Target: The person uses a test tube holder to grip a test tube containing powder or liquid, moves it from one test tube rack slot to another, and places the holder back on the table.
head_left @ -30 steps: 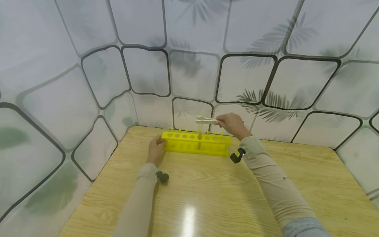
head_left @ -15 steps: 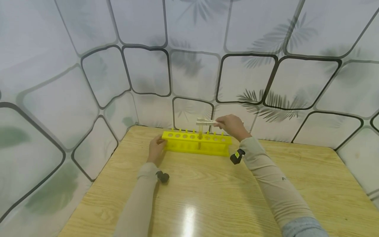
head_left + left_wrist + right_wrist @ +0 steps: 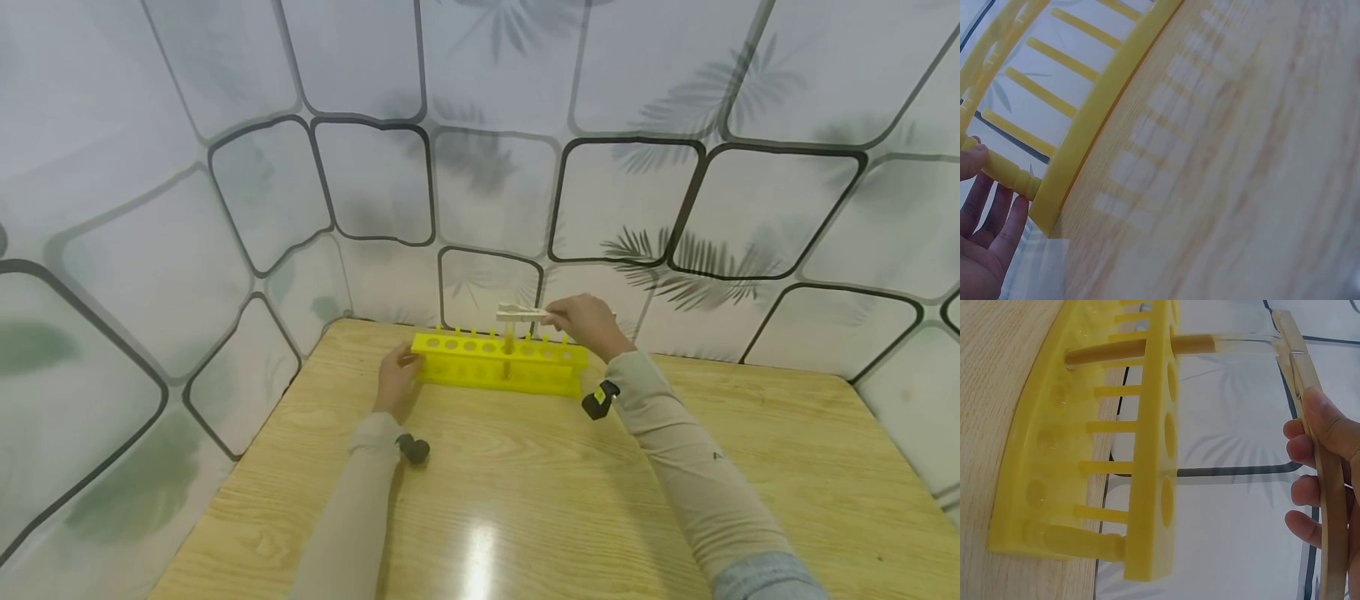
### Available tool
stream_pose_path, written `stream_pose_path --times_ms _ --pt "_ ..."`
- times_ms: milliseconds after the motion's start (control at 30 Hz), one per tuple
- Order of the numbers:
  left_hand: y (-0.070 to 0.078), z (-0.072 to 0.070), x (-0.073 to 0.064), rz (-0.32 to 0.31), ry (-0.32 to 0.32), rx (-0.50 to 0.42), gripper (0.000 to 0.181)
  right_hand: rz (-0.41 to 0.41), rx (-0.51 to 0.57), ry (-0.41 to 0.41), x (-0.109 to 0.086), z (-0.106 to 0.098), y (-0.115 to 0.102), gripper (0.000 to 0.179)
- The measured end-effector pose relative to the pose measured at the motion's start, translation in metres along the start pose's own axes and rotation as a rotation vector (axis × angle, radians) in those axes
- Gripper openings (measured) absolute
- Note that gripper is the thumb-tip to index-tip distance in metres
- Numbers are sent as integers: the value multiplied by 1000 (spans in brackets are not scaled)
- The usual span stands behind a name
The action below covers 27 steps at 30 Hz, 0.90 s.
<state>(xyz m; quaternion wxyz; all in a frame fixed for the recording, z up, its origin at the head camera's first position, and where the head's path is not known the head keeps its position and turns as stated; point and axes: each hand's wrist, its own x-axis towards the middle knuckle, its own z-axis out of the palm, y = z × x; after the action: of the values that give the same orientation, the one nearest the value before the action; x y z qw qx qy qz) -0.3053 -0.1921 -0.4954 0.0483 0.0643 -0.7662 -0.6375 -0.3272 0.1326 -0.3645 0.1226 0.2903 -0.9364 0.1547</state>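
Note:
A yellow test tube rack [image 3: 457, 377] stands on the table, with a row of round holes along its top bar. My left hand [image 3: 395, 379] grips the post at its left end; in the left wrist view the thumb and fingers [image 3: 1010, 228] are round that post [image 3: 1007, 172]. My right hand [image 3: 588, 322] holds a wooden test tube clamp [image 3: 1330, 481]. The clamp's jaws are closed round the neck of a glass test tube [image 3: 1194, 344], partly filled with brown liquid. That tube passes through a hole near the rack's middle, its lower end at the base.
A wood-grain table [image 3: 480, 475] lies under the rack and both arms. Behind it hangs a pale patterned curtain or wall covering [image 3: 487, 192], close to the table's back edge. Short yellow pegs [image 3: 1113, 427] stand along the rack's rear.
The right hand, clamp and test tube have come down slightly, with the tube sitting lower in the rack. The left hand keeps its hold on the rack's end.

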Motion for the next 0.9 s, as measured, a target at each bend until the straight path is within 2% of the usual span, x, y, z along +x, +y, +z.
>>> stream_pose_path --times_ms 133,267,500,600,900 --pt "-1 0 0 -19 -7 -20 36 6 1 -8 -1 2 1 24" --pt "0 1 0 -9 -2 -12 36 10 0 -15 -1 3 2 24" --pt "1 1 -3 -24 -4 -65 36 4 12 -9 -4 6 2 24" --pt "2 1 -2 -11 -3 -47 37 3 19 -11 -4 7 2 23" --pt "-3 0 5 -62 -13 -112 37 17 34 -50 -3 13 4 26"
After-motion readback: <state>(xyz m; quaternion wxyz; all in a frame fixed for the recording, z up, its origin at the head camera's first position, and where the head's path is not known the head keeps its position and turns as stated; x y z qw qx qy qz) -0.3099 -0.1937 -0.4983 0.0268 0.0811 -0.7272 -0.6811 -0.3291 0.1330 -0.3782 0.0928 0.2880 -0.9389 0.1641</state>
